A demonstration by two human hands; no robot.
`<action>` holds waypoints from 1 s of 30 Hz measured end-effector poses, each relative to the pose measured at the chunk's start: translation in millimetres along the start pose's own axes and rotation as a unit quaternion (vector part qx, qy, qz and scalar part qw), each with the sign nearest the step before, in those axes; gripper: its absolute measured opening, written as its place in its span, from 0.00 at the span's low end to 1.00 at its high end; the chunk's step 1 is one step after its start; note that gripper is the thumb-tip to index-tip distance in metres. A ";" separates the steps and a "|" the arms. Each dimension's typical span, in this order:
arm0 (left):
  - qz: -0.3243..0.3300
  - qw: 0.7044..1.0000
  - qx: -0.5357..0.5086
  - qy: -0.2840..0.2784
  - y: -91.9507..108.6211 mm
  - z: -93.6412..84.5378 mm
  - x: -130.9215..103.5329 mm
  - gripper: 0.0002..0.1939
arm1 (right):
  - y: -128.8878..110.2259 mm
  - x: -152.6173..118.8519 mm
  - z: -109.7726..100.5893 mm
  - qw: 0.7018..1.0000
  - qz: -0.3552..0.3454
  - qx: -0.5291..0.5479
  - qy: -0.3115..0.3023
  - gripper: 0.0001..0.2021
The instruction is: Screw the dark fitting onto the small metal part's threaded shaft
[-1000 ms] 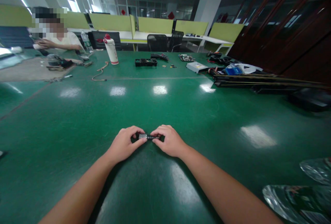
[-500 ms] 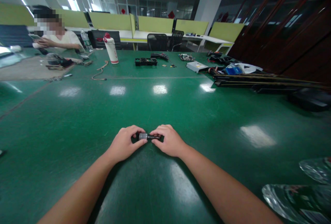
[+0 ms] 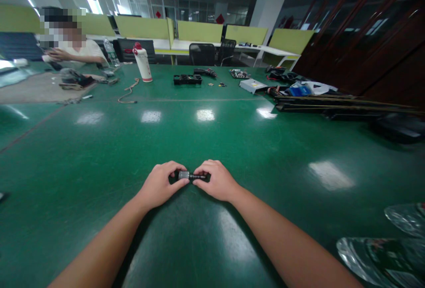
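Low in the middle of the head view, a small cylindrical metal part [image 3: 184, 175] with a thin dark shaft lies sideways just over the green table [image 3: 206, 142]. My left hand [image 3: 163, 182] is closed round its wide grey end, thumb below and fingers above. At the shaft end, my right hand [image 3: 215, 180] pinches the part between thumb and fingers. The two hands' fingertips are close together at the middle of the part.
Across the table stand a white bottle [image 3: 143, 64], a black frame [image 3: 187, 79], a dark tool [image 3: 206, 72] and a metal box [image 3: 253, 86]. Dark strips [image 3: 305, 104] lie right. Plastic bottles [image 3: 381, 259] are at lower right. A person [image 3: 79, 51] sits at far left.
My right thumb and fingertips have shifted very slightly left along the part. My left hand has stayed where it was.
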State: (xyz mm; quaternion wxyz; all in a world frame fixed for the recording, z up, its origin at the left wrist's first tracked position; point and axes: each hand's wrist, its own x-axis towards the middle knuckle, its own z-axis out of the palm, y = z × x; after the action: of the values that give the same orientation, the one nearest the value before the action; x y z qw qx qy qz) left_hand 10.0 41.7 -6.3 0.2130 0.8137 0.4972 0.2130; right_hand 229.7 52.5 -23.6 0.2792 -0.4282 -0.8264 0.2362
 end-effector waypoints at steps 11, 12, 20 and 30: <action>0.002 1.000 -0.005 0.004 -1.6 1.0 -0.6 0.13 | 0.2 0.0 0.2 1.000 0.002 -0.003 -0.002 0.05; 0.003 1.000 -0.004 0.004 -1.8 1.1 -0.6 0.13 | 0.2 0.0 0.1 1.000 0.001 -0.004 -0.003 0.05; 0.004 1.000 0.003 0.005 -0.7 0.7 0.4 0.13 | 0.4 0.8 -0.2 1.000 0.001 -0.005 -0.006 0.05; 0.006 1.000 0.003 0.008 -1.0 1.1 -0.2 0.13 | 0.3 0.7 0.5 1.000 0.002 -0.006 -0.006 0.05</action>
State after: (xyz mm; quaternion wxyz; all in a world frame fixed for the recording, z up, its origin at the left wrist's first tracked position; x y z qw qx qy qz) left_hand 9.8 41.8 -7.7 0.2052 0.8157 0.4946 0.2190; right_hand 229.2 53.2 -24.0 0.2708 -0.4303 -0.8286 0.2345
